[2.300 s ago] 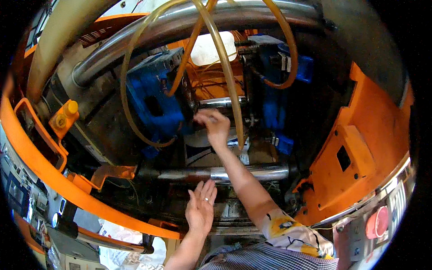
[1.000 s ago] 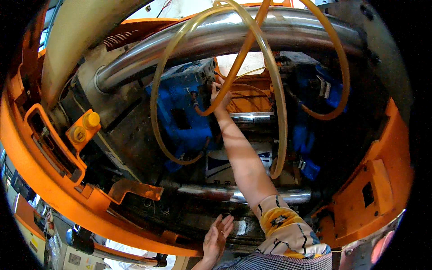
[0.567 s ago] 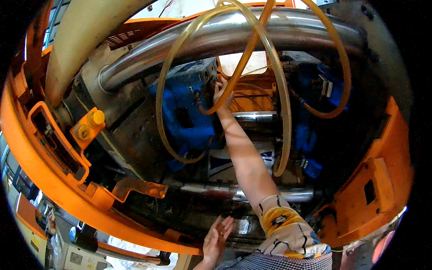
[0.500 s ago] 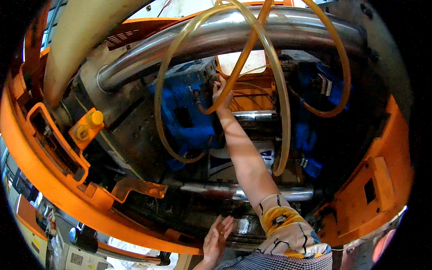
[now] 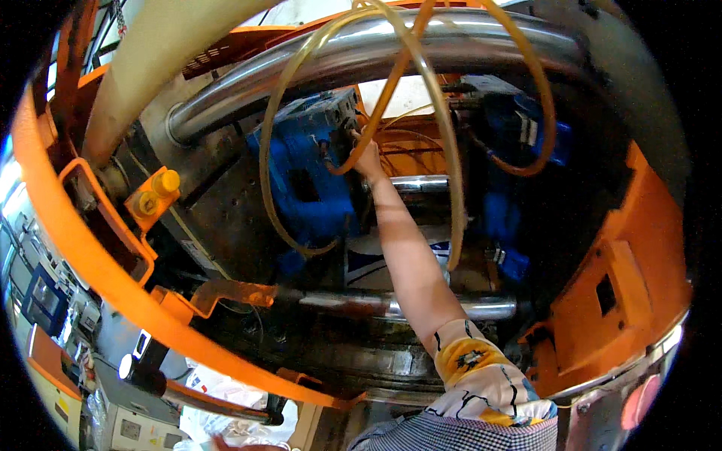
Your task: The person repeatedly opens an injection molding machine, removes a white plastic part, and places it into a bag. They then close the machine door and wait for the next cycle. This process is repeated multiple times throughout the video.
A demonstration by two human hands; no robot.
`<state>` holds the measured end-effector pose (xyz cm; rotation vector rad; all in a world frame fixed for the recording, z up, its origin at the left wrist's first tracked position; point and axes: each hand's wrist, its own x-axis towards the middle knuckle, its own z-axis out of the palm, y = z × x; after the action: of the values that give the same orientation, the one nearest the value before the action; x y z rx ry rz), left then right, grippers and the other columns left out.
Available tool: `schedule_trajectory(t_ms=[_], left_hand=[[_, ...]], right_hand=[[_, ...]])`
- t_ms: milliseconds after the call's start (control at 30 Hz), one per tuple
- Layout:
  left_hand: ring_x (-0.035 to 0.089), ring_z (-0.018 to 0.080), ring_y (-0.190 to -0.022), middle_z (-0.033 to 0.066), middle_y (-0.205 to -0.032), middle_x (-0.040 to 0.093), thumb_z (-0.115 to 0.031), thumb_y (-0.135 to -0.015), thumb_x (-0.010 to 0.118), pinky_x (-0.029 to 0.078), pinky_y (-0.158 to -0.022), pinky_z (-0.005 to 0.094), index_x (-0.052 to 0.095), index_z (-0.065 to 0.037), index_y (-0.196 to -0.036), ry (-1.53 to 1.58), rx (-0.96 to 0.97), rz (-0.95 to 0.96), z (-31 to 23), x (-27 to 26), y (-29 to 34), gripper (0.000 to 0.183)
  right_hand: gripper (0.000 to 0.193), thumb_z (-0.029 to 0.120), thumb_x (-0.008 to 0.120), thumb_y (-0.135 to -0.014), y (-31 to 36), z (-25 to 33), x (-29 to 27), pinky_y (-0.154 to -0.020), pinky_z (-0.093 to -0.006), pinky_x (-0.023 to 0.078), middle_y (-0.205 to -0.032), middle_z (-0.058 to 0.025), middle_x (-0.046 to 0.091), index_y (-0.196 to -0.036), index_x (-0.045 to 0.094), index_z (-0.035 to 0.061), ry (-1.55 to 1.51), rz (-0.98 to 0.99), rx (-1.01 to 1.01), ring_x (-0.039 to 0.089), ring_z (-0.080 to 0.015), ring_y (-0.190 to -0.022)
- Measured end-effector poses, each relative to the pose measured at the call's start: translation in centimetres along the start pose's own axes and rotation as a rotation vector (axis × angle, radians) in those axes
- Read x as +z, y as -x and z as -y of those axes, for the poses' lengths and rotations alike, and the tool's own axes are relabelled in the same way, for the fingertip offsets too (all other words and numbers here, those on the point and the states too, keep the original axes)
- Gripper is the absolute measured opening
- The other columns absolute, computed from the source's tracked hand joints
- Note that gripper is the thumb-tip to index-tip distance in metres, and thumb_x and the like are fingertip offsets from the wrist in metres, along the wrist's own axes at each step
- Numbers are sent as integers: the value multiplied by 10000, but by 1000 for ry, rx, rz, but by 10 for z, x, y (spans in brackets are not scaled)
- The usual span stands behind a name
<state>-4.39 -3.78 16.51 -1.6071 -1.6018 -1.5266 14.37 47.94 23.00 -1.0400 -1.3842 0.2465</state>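
Note:
My right arm reaches deep into an orange-framed machine, between two blue mould halves. My right hand (image 5: 366, 156) is at the inner face of the left blue mould block (image 5: 304, 161), its fingers bent against that face. An amber hose (image 5: 383, 124) crosses in front and partly hides them; whatever they grip, if anything, does not show. Only a blurred sliver of my left hand (image 5: 244, 446) appears at the lower edge, outside the orange frame, its fingers not readable. Facing the left block across the gap is the right blue mould half (image 5: 500, 218), mostly in shadow.
Clear hoses (image 5: 269, 173) loop down around my arm. Thick steel tie bars (image 5: 338, 68) run above, with a lower steel bar (image 5: 346, 303) under my forearm. The curved orange frame (image 5: 226, 353) edges the near side. White plastic bags (image 5: 226, 398) lie outside it, lower left.
My left hand has dropped from beside the machine's near edge to the bottom of the view. My right hand's fingers have bent in closer to the left block's face. The view has shifted slightly.

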Motion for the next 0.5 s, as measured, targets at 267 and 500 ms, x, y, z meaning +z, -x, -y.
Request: schedule_trajectory(t_ms=[267,500], left_hand=[[388,118,-441,30,-530,416,-138,-888,529,346,-449,255,411,-53,-749,862,-551,206,66,12,-6,201],[397,113,-467,24,-571,404,-79,-898,498,339,-445,248,439,-26,-866,1159,-480,446,44,7,8,86]], right_hand=[[514,-76,409,-762,193,98,-78,-928,-388,391,-1144,-210,554,-1272,402,-14,-224,-52,-199,513,-342,-1097],[184,154,639,-789,474,93,-219,-598,-371,494,-835,-110,637,-925,605,36,43,287,-129,612,-279,-692]])
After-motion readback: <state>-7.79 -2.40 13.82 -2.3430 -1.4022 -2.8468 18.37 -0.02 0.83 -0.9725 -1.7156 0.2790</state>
